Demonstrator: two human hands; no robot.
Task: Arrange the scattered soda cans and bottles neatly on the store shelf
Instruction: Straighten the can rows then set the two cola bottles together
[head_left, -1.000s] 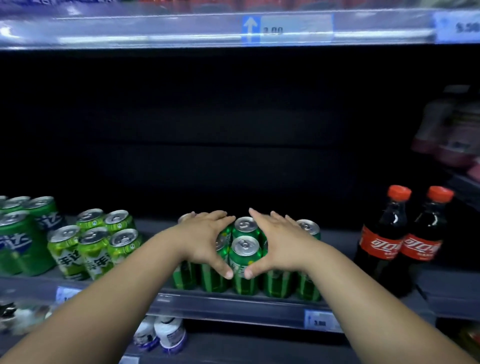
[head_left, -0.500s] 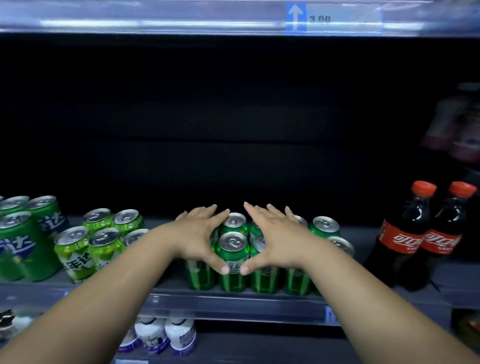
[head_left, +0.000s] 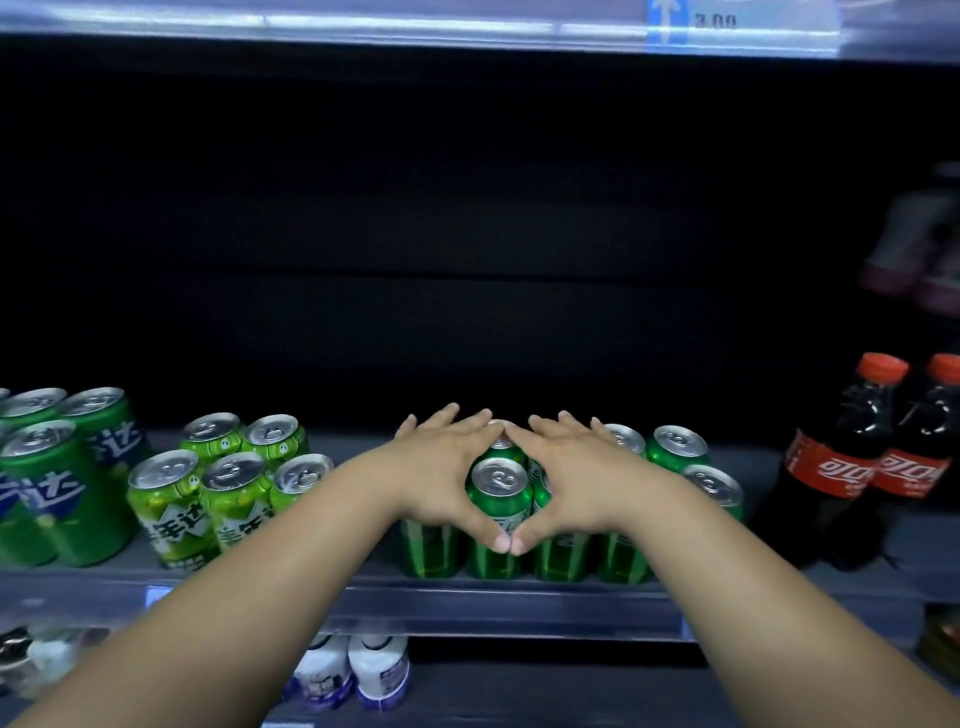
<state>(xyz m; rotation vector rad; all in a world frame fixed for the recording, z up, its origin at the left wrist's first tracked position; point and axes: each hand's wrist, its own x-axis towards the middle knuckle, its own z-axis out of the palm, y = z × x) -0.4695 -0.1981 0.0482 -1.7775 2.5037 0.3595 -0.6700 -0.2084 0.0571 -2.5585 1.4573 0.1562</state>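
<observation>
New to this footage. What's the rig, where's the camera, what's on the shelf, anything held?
There is no machine: a person works with two bare hands, filmed by one wide-angle camera on their head looking forward and down. The left hand and right hand are spread flat over a cluster of dark green aluminium soda cans on the grey store shelf, thumbs and forefingers touching to frame one can. Nothing is lifted. To the left stand lime green cans and taller green cans. To the right stand two dark cola bottles with red caps.
</observation>
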